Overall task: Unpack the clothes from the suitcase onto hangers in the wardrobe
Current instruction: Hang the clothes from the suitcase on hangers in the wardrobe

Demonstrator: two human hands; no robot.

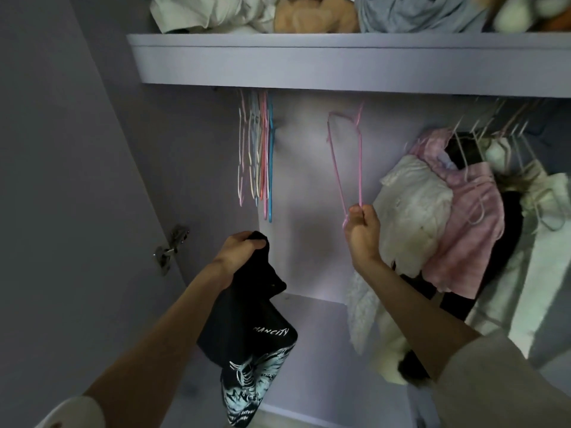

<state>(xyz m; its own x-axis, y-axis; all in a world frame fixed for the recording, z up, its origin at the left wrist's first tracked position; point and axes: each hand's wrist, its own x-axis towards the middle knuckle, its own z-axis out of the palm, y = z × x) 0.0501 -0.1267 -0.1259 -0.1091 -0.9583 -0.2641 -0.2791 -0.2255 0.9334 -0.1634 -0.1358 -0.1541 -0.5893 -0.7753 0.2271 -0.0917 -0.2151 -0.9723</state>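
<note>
From the head camera, we look up into a pale purple wardrobe (197, 168). The left hand (244, 251) is closed tight around the top of a black T-shirt (250, 332) — the shirt hangs down from the fist, and it has white letters and a pale blue picture on it. The right hand (363, 230) is closed around the bottom end of a pink hanger (344, 162). The top of the hanger is up by the shelf (340, 60), but I cannot tell if its hook is on a rail.

To the left, a bunch of empty hangers (256, 152) hangs close together — pink, blue, orange. To the right hang white and pink clothes (445, 217). Soft piled things (309, 13) sit on top of the shelf. A metal hinge (171, 245) is on the left wall.
</note>
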